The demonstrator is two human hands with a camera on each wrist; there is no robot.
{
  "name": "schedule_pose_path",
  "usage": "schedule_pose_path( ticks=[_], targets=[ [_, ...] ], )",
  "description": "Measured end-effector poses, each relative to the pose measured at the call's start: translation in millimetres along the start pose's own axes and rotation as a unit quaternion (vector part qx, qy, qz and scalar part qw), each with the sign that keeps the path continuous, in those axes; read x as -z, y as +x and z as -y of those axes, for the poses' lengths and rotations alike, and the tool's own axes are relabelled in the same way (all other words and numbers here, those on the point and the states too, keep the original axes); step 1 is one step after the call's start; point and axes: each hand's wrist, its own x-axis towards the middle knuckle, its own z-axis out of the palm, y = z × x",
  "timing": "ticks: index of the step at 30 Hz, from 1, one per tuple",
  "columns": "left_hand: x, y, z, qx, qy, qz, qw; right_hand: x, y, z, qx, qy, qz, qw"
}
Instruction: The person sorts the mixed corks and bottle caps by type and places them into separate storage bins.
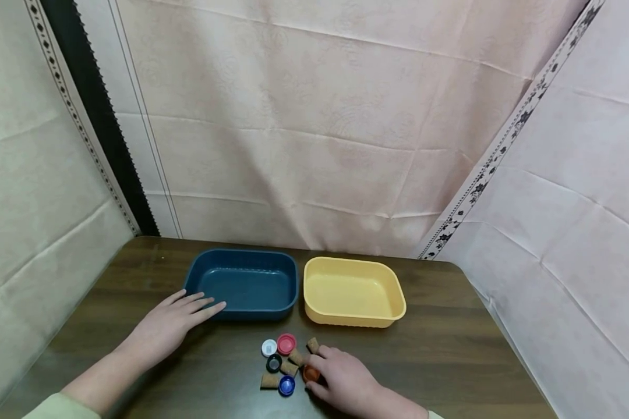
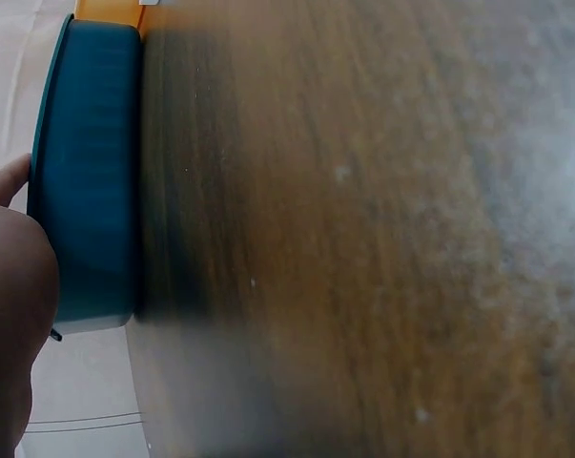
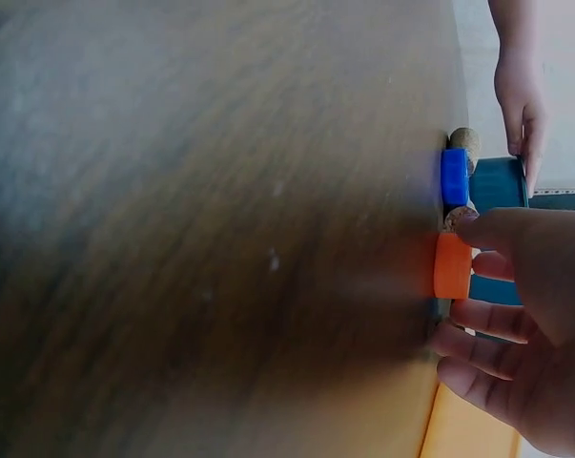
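Observation:
My left hand point(image 1: 170, 320) rests with extended fingers on the near left rim of the dark blue basin point(image 1: 241, 314); the left wrist view shows the basin's side wall point(image 2: 96, 172). My right hand point(image 1: 346, 378) has thumb and fingers around an orange bottle cap point(image 3: 452, 267) that lies on the table. Beside it are a blue cap point(image 1: 286, 385), a black cap point(image 1: 274, 364), a white cap point(image 1: 269, 348) and a red cap point(image 1: 286, 344). Several corks point(image 1: 269, 382) lie among the caps, one cork point(image 1: 313, 345) just beyond my right fingers.
To the right of the blue basin stands a yellow basin point(image 1: 353, 319), with a narrow gap between them. Both are on the brown wooden table point(image 1: 440, 361), behind the caps and corks. Pale patterned cloth point(image 1: 314, 145) hangs behind the table and along both sides.

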Motion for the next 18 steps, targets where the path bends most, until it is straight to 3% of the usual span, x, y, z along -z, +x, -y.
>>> schedule_pose_path(
  ticks=[18],
  targets=[
    [-5.0,-0.9,3.3,-0.019,0.004,-0.03,0.9994,1.1,-3.1,-0.4,0.006,0.005,-0.003,1.0]
  ],
)
